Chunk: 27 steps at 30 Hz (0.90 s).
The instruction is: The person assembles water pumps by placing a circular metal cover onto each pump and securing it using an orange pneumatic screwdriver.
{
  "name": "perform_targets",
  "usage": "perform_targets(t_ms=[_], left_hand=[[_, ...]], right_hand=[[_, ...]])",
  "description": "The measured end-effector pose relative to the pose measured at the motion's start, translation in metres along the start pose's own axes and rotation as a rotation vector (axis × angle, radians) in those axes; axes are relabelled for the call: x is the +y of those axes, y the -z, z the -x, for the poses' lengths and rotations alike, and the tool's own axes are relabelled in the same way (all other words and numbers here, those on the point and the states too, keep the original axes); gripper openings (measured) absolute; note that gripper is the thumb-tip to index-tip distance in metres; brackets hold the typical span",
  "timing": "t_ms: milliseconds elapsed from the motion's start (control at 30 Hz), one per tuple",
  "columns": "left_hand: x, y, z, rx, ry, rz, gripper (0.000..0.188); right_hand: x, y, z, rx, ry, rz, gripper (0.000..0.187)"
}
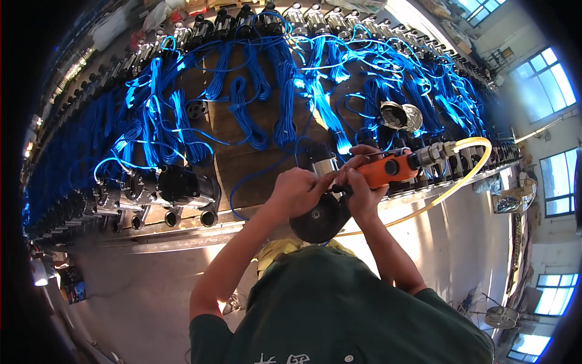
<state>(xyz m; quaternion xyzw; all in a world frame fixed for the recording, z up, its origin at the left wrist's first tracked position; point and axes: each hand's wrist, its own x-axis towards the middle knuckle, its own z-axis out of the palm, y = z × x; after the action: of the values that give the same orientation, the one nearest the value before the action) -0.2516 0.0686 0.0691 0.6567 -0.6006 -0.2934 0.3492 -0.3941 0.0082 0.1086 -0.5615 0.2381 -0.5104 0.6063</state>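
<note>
My right hand (362, 189) is wrapped round an orange air tool (391, 169), whose nose points left toward a pump. That pump (317, 217) stands at the table's near edge in front of me, with a dark rounded base and a silver body (324, 168). My left hand (297, 192) lies over the pump's left side, its fingers bent together close to the tool's nose. What those fingers hold, if anything, is hidden. From the tool's metal coupling (435, 153) a yellow hose (483, 145) loops away to the right and back under my arm.
Bundles of blue cable (285, 103) cover much of the wooden table (224, 159). Black and silver pumps (188, 185) line its near left edge, and more (315, 21) stand along the far side. Round metal parts (394, 115) lie right of centre. A fan (501, 316) stands right.
</note>
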Motion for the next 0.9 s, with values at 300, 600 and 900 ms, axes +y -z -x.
perform_targets(t_ms=[300, 600, 900], left_hand=[[-0.011, -0.025, 0.118, 0.318, 0.264, 0.276, 0.092], [0.002, -0.051, 0.112, 0.339, 0.190, 0.009, 0.116], [0.004, -0.054, 0.109, 0.383, 0.184, 0.032, 0.107]], right_hand=[[0.010, 0.003, 0.004, -0.153, -0.029, 0.087, 0.028], [0.016, 0.003, 0.002, -0.285, 0.053, 0.237, 0.021], [0.015, 0.003, 0.004, -0.281, -0.023, 0.114, 0.031]])
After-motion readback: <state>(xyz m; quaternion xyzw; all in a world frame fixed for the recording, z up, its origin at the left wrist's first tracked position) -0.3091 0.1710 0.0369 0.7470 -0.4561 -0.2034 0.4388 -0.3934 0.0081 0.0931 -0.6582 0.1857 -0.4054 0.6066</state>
